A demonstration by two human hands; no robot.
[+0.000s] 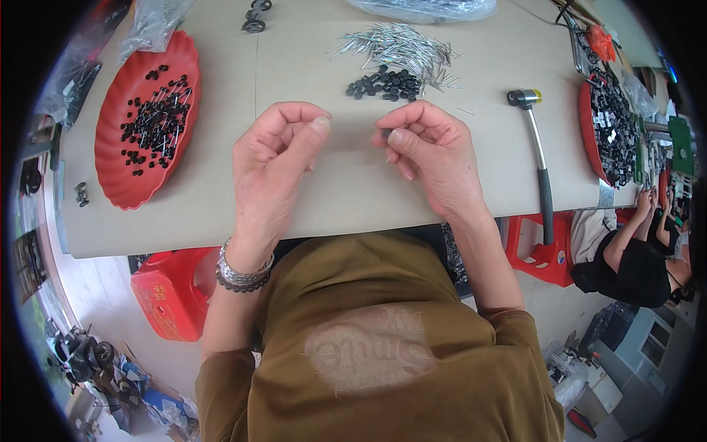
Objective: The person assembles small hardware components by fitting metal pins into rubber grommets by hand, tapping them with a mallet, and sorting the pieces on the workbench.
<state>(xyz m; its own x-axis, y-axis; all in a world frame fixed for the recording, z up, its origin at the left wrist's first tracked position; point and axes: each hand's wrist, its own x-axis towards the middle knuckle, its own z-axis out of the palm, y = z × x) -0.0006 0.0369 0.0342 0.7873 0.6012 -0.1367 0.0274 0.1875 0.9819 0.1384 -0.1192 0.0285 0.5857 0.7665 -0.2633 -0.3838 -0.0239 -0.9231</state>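
My left hand (274, 158) is closed in a pinch, thumb against index finger, above the table. Whatever it may hold is too small to make out. Facing it, my right hand (438, 151) pinches a small black wheel (385, 134) between thumb and fingers. Just beyond my hands lies a heap of small round black wheels (394, 85). Touching its far side is a loose pile of thin silver pins (398, 50). At the left, a red scalloped tray (110, 158) contains many pins with black wheels on them.
A hammer (536, 136) lies to the right, its black handle overhanging the table's near edge. Past it sits a red tray (589, 147) heaped with black and silver parts. Wheeled pieces (254, 25) and a plastic bag (427, 7) are at the far side. Another person (633, 261) sits at right.
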